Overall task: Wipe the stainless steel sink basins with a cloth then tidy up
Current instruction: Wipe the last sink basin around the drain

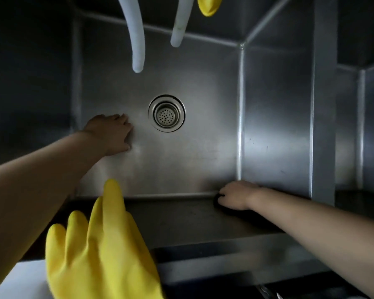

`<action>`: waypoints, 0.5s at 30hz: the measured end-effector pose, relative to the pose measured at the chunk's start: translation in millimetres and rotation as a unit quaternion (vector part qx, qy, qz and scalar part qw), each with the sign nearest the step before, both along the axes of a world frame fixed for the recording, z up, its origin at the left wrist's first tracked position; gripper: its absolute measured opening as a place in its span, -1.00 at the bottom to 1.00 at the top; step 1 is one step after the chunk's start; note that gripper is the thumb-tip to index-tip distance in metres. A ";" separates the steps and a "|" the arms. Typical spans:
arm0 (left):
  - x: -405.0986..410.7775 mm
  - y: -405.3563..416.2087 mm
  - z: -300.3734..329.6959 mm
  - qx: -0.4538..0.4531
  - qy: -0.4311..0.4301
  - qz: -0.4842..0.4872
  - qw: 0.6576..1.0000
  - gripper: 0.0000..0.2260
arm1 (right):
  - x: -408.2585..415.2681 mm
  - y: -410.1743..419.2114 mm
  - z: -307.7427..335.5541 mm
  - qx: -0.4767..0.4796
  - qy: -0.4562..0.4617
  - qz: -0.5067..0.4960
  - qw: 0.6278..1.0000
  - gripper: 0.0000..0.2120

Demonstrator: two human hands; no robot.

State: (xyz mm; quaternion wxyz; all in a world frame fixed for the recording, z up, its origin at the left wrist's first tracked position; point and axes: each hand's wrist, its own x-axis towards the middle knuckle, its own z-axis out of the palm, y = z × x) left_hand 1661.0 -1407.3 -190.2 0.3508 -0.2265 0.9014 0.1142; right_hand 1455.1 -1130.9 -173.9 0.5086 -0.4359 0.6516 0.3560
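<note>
I look down into a deep stainless steel sink basin [181,160] with a round strainer drain [166,113] in its floor. My left hand [111,134] lies flat on the basin floor just left of the drain, fingers together, holding nothing. My right hand [235,197] is at the near right bottom corner of the basin, pressed against the near wall and closed on a dark cloth [219,200] that is mostly hidden under the fingers.
A yellow rubber glove [99,251] hangs over the near rim of the sink. Two white hoses [136,39] [180,22] dangle from above, with another yellow glove tip [208,5] at the top. A second basin [358,126] lies right of the divider [324,104].
</note>
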 end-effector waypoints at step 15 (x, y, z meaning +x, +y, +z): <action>51.3 11.2 106.8 -0.023 0.126 0.216 0.968 -0.65 | 104.3 -64.8 43.5 -0.104 -0.226 -0.135 0.959 -0.63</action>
